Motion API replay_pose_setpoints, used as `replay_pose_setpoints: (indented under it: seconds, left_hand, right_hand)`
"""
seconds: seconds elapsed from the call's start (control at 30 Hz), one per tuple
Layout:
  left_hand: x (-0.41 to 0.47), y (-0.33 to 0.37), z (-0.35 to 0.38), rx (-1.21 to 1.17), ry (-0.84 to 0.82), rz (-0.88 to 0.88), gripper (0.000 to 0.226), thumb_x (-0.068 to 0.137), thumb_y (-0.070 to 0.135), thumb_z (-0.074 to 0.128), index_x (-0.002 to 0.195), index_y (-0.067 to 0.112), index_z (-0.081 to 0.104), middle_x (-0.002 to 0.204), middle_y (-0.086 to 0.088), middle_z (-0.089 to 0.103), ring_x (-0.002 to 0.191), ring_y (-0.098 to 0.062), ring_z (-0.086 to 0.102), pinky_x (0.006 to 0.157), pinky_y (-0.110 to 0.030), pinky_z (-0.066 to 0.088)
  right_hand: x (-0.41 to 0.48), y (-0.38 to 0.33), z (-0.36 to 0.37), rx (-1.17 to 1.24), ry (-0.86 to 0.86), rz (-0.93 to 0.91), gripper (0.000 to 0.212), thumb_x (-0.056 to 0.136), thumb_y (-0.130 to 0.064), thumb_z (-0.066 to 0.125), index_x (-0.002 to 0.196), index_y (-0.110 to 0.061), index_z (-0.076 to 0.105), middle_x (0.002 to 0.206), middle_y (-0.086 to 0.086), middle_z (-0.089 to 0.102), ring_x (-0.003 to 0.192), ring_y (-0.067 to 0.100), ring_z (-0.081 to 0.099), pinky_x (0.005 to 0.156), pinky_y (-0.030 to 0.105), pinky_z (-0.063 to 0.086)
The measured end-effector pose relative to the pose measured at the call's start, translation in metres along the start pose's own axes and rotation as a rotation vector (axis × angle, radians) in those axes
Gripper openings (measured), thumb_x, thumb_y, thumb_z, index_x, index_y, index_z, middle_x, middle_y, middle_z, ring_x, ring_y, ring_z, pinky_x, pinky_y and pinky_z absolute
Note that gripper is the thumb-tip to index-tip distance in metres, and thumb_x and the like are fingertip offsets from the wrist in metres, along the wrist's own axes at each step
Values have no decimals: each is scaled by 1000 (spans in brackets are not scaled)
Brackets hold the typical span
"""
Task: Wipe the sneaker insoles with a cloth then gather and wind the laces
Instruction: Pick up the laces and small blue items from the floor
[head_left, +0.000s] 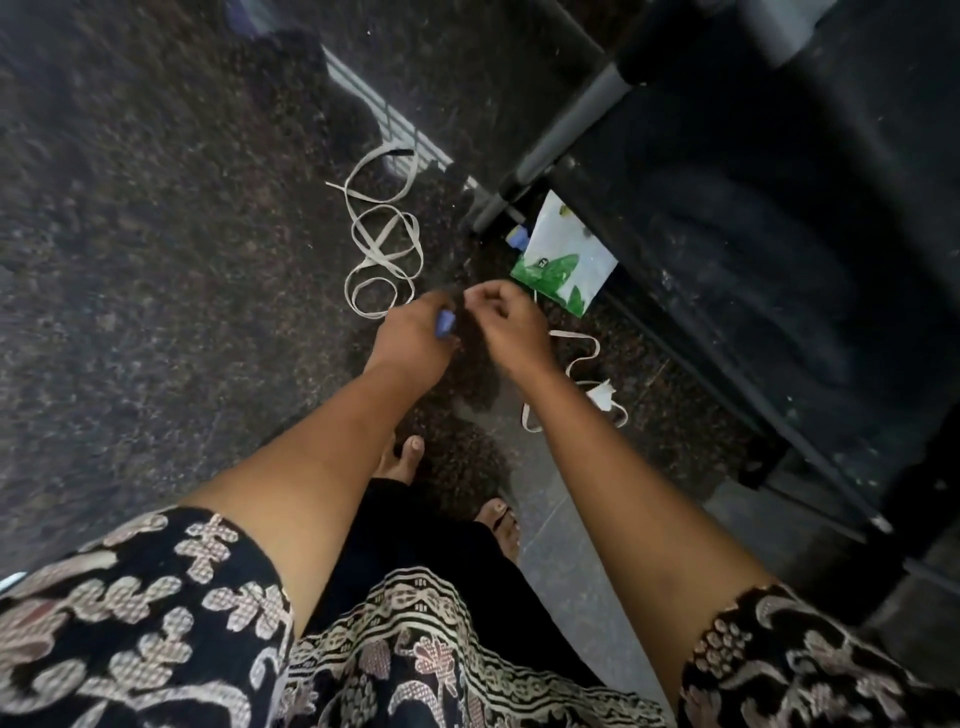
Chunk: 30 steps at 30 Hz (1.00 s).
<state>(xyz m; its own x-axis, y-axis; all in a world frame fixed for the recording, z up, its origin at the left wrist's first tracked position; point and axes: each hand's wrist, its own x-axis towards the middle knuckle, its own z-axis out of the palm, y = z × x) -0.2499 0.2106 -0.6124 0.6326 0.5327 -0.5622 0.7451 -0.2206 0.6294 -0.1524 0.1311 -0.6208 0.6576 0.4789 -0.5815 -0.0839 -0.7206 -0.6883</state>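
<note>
A white flat lace (383, 244) lies in loose loops on the dark speckled floor, just beyond my hands. A second white lace (576, 374) curls on the floor to the right, under my right forearm. My left hand (415, 332) is closed around a small blue object (445, 325). My right hand (506, 322) is pinched shut right beside it, fingertips nearly touching the left hand; what it pinches is too small and blurred to tell. No insole or cloth shows.
A black shelf rack with grey tubes (561, 135) fills the right side. A white and green packet (563, 254) and a blue-capped item (519, 239) lie at its foot. My bare feet (405, 457) stand below my hands.
</note>
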Motion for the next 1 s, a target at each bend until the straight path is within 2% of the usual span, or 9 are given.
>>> replay_pose_setpoints:
  seconds: [0.07, 0.13, 0.2, 0.33, 0.47, 0.6, 0.77, 0.9, 1.0]
  left_hand:
    - [2, -10, -5, -28, 19, -21, 30, 78, 4, 65, 108, 7, 62, 104, -17, 66, 98, -32, 61, 86, -35, 46]
    - [6, -17, -6, -53, 30, -30, 21, 79, 2, 63, 99, 6, 63, 98, -16, 68, 94, -33, 62, 83, -36, 48]
    - [10, -20, -8, -90, 41, -45, 16, 79, 1, 61, 94, 7, 64, 94, -14, 68, 90, -32, 62, 79, -31, 47]
    - [17, -19, -12, -124, 17, -80, 13, 81, 4, 61, 91, 10, 64, 92, -9, 66, 83, -20, 56, 70, -21, 37]
    - [18, -22, -13, -137, -13, -56, 13, 79, 6, 66, 92, 8, 64, 90, -11, 66, 83, -23, 57, 70, -20, 35]
    - [16, -29, -13, -147, -28, -81, 15, 79, 5, 67, 94, 5, 64, 91, -11, 65, 85, -23, 58, 69, -20, 34]
    - [15, -29, -10, -163, -42, -96, 15, 80, 6, 68, 94, 4, 64, 86, -7, 62, 81, -19, 54, 70, -20, 35]
    - [15, -23, -9, -157, -52, -111, 14, 81, 8, 67, 95, 7, 64, 85, -2, 58, 78, -15, 51, 67, -18, 34]
    - [11, -13, -10, -190, -30, -167, 12, 82, 9, 66, 94, 11, 62, 87, -5, 62, 78, -17, 53, 71, -24, 41]
  right_hand:
    - [20, -2, -3, -150, 46, -56, 17, 89, -16, 58, 104, -8, 62, 97, 6, 65, 91, 20, 60, 84, 32, 46]
    - [42, -4, -10, -490, 95, -132, 27, 89, -12, 54, 116, -9, 57, 114, 10, 61, 109, 29, 54, 92, 39, 44]
    - [60, -6, -14, -810, 145, -162, 37, 90, -12, 51, 127, -15, 49, 128, 9, 52, 122, 31, 43, 95, 42, 40]
    - [82, -7, -17, -1087, 95, -202, 44, 90, -11, 49, 134, -15, 42, 133, 8, 48, 129, 32, 35, 96, 44, 36]
    - [93, -7, -15, -1191, 127, -178, 32, 92, -9, 45, 124, -14, 49, 125, 11, 55, 127, 32, 37, 97, 43, 31]
    - [95, -3, -14, -1314, 116, -137, 39, 90, -9, 46, 129, -15, 44, 121, 11, 60, 127, 32, 38, 97, 43, 31]
    - [98, -1, -14, -1404, 91, -209, 29, 93, -11, 42, 119, -17, 52, 113, 9, 66, 127, 29, 36, 95, 40, 30]
    - [94, -2, -13, -1361, 75, -311, 23, 93, -11, 42, 108, -13, 60, 105, 10, 68, 120, 30, 42, 92, 40, 31]
    - [79, -5, -19, -1257, 204, -369, 15, 89, -12, 49, 95, -8, 62, 92, 14, 70, 107, 33, 54, 85, 40, 38]
